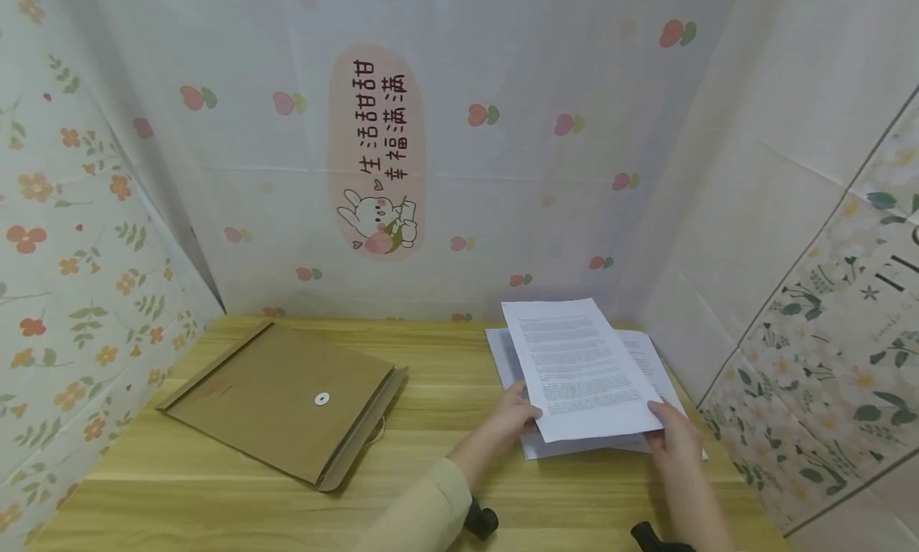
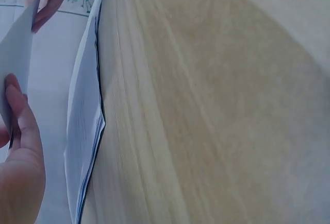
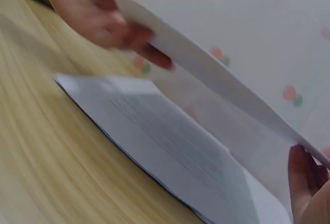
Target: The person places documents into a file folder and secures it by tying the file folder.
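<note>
Both hands hold a stack of printed paper (image 1: pixel 581 368) by its near corners. The left hand (image 1: pixel 511 416) pinches the left corner, thumb on top and fingers underneath. At the right corner the right hand (image 1: pixel 675 431) pinches it the same way. Both wrist views show the held paper raised and tilted, apart from a second pile of printed sheets (image 3: pixel 170 147) that lies on the table. In the head view the held paper covers most of that pile. To the left lies a brown paper document envelope (image 1: pixel 280 400) with a white round button (image 1: pixel 321 399).
The wooden table (image 1: pixel 431 432) carries the envelope on its left side and the lower pile on its right. A thin string (image 1: pixel 376 434) hangs from the envelope's flap edge. Patterned cloth (image 1: pixel 459 177) stands behind the table and along both sides.
</note>
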`<state>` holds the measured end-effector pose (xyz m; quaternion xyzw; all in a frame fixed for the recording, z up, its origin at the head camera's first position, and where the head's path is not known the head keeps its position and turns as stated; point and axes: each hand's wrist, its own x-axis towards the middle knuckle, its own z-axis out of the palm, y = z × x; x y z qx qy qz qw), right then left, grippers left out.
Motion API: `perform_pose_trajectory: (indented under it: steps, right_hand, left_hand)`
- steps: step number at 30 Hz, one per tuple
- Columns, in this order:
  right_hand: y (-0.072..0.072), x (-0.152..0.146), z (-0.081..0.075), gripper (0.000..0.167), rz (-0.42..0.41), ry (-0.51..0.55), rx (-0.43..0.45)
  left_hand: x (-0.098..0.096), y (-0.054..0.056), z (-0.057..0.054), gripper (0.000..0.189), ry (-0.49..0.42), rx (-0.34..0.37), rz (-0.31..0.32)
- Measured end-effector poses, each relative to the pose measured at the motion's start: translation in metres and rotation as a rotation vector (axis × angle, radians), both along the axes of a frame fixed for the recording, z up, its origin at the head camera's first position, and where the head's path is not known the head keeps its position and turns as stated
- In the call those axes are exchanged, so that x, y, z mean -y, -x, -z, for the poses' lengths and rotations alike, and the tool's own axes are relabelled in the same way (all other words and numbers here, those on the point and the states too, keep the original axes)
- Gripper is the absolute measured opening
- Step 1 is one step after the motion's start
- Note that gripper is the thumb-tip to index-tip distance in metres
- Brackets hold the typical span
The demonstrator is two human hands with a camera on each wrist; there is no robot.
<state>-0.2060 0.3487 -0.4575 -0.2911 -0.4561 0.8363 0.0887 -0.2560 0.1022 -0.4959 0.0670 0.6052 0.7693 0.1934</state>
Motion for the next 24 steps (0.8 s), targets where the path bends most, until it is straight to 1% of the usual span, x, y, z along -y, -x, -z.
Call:
perform_pose_trajectory:
  steps: [1, 2, 3, 4, 6, 7, 9, 12, 14, 16, 19, 24]
  right_hand:
    - [-0.001, 0.004, -0.001, 0.066, 0.006, 0.036, -0.016]
    - [-0.002, 0.009, -0.002, 0.062, -0.001, 0.051, -0.038]
    - [-0.003, 0.015, -0.003, 0.056, -0.018, 0.051, -0.059]
    - [-0.005, 0.02, -0.002, 0.049, -0.036, 0.027, -0.07]
    - [-0.007, 0.033, -0.001, 0.038, -0.076, -0.058, -0.081]
    - [-0.008, 0.039, 0.001, 0.035, -0.095, -0.116, -0.088]
    - [-0.009, 0.053, 0.005, 0.035, -0.115, -0.241, -0.101]
    - [-0.011, 0.067, 0.008, 0.04, -0.122, -0.431, -0.096]
    - [-0.011, 0.071, 0.01, 0.041, -0.125, -0.524, -0.086]
    - [-0.011, 0.071, 0.009, 0.041, -0.137, -0.594, -0.07]
    - [-0.012, 0.068, 0.01, 0.039, -0.165, -0.62, -0.076]
    - [-0.014, 0.058, 0.01, 0.038, -0.242, -0.627, -0.108]
  left_hand:
    - [0.0, -0.001, 0.0, 0.062, -0.004, -0.002, -0.01]
    - [-0.001, -0.001, -0.001, 0.062, -0.011, -0.006, -0.018]
    - [-0.002, -0.002, -0.001, 0.064, -0.02, -0.007, -0.027]
    - [-0.002, -0.003, -0.002, 0.065, -0.026, -0.008, -0.037]
    - [-0.003, -0.005, -0.004, 0.066, -0.05, -0.008, -0.051]
    - [-0.003, -0.006, -0.005, 0.067, -0.059, -0.012, -0.056]
    - [-0.002, -0.007, -0.007, 0.067, -0.074, -0.016, -0.063]
    - [0.0, -0.007, -0.008, 0.062, -0.092, -0.039, -0.066]
    - [0.003, -0.006, -0.009, 0.061, -0.091, -0.063, -0.062]
    - [0.008, -0.005, -0.009, 0.061, -0.083, -0.084, -0.061]
    - [0.017, -0.003, -0.009, 0.058, -0.074, -0.104, -0.062]
    - [0.038, 0.004, -0.01, 0.045, -0.075, -0.11, -0.115]
